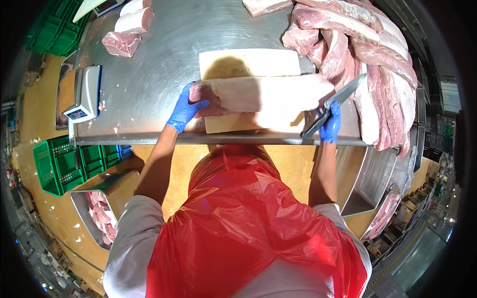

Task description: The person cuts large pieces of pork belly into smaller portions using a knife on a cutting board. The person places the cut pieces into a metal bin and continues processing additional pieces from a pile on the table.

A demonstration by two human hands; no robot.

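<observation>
A long pale pork piece (263, 93) lies crosswise on a cream cutting board (251, 58) on the steel table. My left hand (184, 108), in a blue glove, grips the reddish left end of that piece, fingers wrapped round it. In a matching glove, my right hand (328, 123) is closed on the black handle of a knife (343, 92), whose broad blade points up and to the right, beside the piece's right end.
Long pork pieces (382, 99) are heaped at right. Smaller cuts (121, 43) sit at back left, near a scale (84, 94). Green crates (59, 166) and steel bins holding meat (102, 218) stand below the table's edge, left and right. A red apron covers my body.
</observation>
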